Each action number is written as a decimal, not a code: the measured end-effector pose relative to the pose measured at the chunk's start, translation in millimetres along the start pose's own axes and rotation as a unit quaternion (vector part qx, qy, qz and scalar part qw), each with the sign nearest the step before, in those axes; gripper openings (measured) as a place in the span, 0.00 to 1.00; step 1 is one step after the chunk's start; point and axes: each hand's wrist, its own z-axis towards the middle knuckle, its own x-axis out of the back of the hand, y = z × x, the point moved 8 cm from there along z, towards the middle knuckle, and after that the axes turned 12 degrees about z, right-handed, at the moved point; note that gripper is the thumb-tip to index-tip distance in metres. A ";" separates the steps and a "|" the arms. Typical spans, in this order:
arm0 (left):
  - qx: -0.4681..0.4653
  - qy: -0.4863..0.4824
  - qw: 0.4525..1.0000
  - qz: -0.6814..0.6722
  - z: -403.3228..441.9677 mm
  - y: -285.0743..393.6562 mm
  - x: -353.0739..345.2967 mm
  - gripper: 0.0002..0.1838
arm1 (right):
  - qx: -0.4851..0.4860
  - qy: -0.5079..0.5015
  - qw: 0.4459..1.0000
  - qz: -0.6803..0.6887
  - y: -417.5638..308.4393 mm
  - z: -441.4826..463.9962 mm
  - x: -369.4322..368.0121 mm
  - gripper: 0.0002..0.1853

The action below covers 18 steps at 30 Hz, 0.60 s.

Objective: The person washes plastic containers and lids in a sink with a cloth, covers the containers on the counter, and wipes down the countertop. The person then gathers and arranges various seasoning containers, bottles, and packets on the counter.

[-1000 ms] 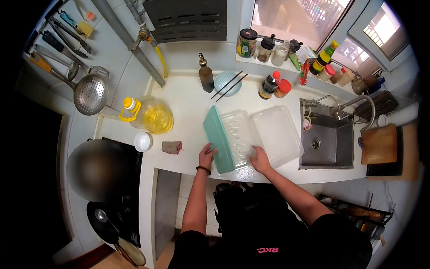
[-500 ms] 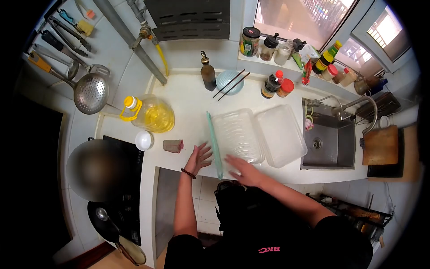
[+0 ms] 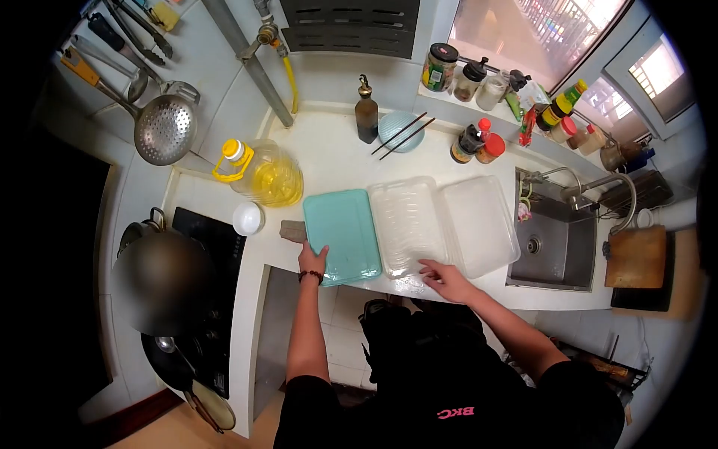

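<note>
A teal plastic lid (image 3: pixel 342 233) lies flat at the front of the white counter. My left hand (image 3: pixel 313 260) grips its front left edge, thumb on top and the other fingers partly hidden. To the lid's right stands a clear ribbed plastic container (image 3: pixel 407 224), and beside that a second clear container (image 3: pixel 480 221). By the ribbed container's front edge is my right hand (image 3: pixel 446 283), fingers apart and holding nothing; I cannot tell if it touches the rim. Behind my left hand, a brownish block (image 3: pixel 292 230) sits partly covered by the lid.
On the left are a small white bowl (image 3: pixel 248 218), a big oil jug (image 3: pixel 271 176) and the stove (image 3: pixel 206 224). Behind stand a brown pump bottle (image 3: pixel 366 112), a blue bowl (image 3: pixel 399 129) with chopsticks (image 3: pixel 404 136) across it, and seasoning jars (image 3: pixel 491 148). A sink (image 3: pixel 550 251) is at the right.
The teal lid has gone from standing nearly edge-on to lying flat, left of the ribbed container. My left hand has closed on its edge. My right hand stays near the ribbed container's front.
</note>
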 end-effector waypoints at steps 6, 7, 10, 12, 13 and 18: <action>-0.054 0.025 0.992 0.112 4.6 31.0 14.3 0.50 | -0.056 0.077 0.995 0.000 41.2 -33.2 46.0 0.23; -0.058 0.022 0.992 0.112 6.4 34.8 13.1 0.50 | -0.049 0.081 0.995 0.004 44.1 -36.1 46.3 0.23; -0.047 0.008 0.987 0.156 17.7 34.6 7.4 0.53 | -0.038 0.096 0.995 0.009 31.9 -46.2 46.7 0.21; -0.085 0.028 0.974 0.208 20.1 31.4 -0.7 0.50 | -0.037 0.119 0.992 0.012 26.0 -53.7 53.5 0.19; -0.092 0.033 0.970 0.221 18.1 33.4 -0.4 0.47 | -0.022 0.148 0.989 -0.017 24.1 -58.8 67.8 0.16; -0.121 0.118 0.981 0.100 -35.7 92.5 14.2 0.26 | 0.027 0.480 0.867 -0.131 35.6 -116.6 204.6 0.10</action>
